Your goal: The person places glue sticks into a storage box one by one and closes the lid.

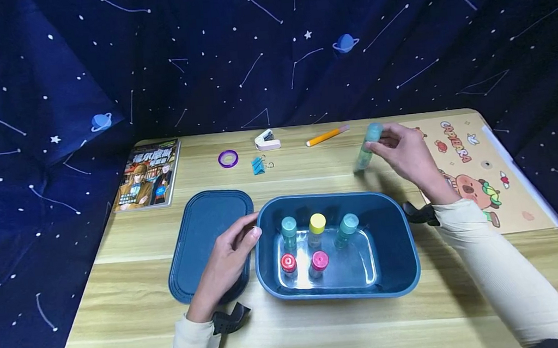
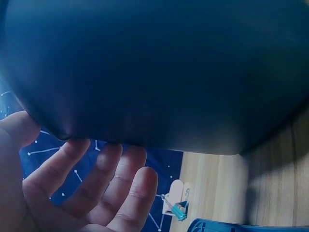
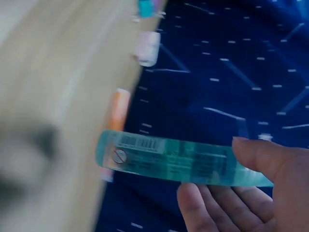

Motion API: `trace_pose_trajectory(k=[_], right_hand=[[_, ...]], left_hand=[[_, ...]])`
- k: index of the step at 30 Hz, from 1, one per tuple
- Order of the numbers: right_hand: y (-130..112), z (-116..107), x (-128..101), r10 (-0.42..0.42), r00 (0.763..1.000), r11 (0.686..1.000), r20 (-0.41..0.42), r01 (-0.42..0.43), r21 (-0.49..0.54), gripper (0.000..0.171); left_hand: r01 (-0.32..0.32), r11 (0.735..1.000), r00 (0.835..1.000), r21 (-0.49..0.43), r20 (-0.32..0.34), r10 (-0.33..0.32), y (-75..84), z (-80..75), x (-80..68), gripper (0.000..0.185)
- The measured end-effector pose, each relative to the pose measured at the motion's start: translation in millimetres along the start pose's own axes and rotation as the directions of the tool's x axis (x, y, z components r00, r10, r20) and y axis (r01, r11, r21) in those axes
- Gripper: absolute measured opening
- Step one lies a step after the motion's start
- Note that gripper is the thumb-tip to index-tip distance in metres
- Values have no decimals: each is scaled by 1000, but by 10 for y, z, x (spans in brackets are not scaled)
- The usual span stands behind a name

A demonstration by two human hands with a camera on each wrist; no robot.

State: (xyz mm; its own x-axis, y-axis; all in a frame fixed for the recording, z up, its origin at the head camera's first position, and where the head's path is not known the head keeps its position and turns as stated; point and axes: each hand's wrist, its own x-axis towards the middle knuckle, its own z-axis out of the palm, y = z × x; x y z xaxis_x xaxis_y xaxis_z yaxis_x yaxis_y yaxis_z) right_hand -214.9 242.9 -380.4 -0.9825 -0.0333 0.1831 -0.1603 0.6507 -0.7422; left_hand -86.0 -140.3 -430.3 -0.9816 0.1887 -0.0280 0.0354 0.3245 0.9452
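Note:
A dark blue bin (image 1: 404, 262) stands in the middle of the wooden table. Several small bottles with teal, yellow, red and pink caps stand upright in it. Its flat lid (image 1: 200, 229) lies to its left. My left hand (image 1: 249, 233) lies over the lid, fingers fairly straight and touching the bin's left rim. In the left wrist view the bin wall (image 2: 154, 72) fills the frame above those fingers (image 2: 96, 179). Behind the bin, my right hand (image 1: 382, 141) holds a tilted teal-capped bottle (image 1: 367, 148) just above the table. The right wrist view shows the bottle (image 3: 178, 159) pinched between thumb and fingers.
At the back lie a book (image 1: 147, 174), a purple tape ring (image 1: 228, 158), a blue binder clip (image 1: 258, 165), a white stapler (image 1: 267, 140) and an orange marker (image 1: 326, 136). A cartoon mat (image 1: 475, 169) covers the right end. Starry dark cloth hangs behind.

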Motion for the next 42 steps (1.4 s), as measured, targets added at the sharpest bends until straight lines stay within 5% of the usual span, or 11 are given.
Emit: trace_pose_trajectory(k=[11,16,22,29,34,42], right_hand=[[-659,-711,-821,-105,993,993,-54,102,-52,36],[-857,-689,-1257,-163,986,984,20,164,-74,43],[-913,-472,-1580,-185,962,975,202,206,-86,47],[-839,-151,-1599,-106,888,990,447,135,-34,38],[-830,28,-1516,-86,836,990,542,134,-49,35],[-811,185,-1421,-127,824,967,552,228,-117,31]], left_hand=[[-15,1000,1000,6,-1,15,1,1,1,41],[-16,1000,1000,8,0,16,-7,-16,-6,41],[-14,1000,1000,12,3,14,-11,-12,-3,42],[-25,1000,1000,0,1,25,-12,-2,6,41],[-24,1000,1000,-3,1,24,-19,-1,10,41],[-24,1000,1000,-16,4,24,-22,1,11,41]])
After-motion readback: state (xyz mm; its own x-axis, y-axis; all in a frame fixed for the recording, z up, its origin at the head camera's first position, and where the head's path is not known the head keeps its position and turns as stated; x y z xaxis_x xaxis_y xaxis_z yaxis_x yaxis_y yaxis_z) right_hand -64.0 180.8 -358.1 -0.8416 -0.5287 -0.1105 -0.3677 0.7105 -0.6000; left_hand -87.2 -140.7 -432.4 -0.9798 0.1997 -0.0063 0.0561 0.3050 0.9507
